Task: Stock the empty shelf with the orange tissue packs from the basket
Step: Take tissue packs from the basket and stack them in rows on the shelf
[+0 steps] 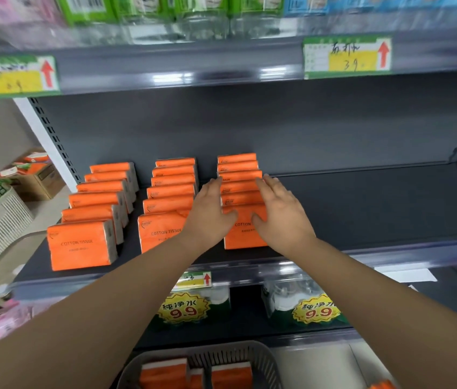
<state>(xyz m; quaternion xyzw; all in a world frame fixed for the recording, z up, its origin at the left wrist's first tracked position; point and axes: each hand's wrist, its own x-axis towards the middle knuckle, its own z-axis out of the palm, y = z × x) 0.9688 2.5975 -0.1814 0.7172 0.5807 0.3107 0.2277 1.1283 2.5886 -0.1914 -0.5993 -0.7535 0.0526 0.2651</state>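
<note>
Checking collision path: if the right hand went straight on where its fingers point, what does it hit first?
The right hand likely grazes the right row's rear packs; failing that, the shelf back panel. Depth unclear.

The tissue packs [80, 245] on the shelf [362, 209] are bright orange with white ends and small darker lettering on their fronts. The shelf is plain dark grey. Below the shelf, the basket [249, 357] is dark grey with a slotted wall, and the packs in it are the same orange with white tops. Above the shelf, the price tags [347, 56] are green, white and yellow, each with a red arrow. Under the shelf, the starburst stickers [183, 308] are yellow with red numerals. Left of the shelf, a slatted bin [0, 220] is white and a cardboard box [38, 181] is brown.
</note>
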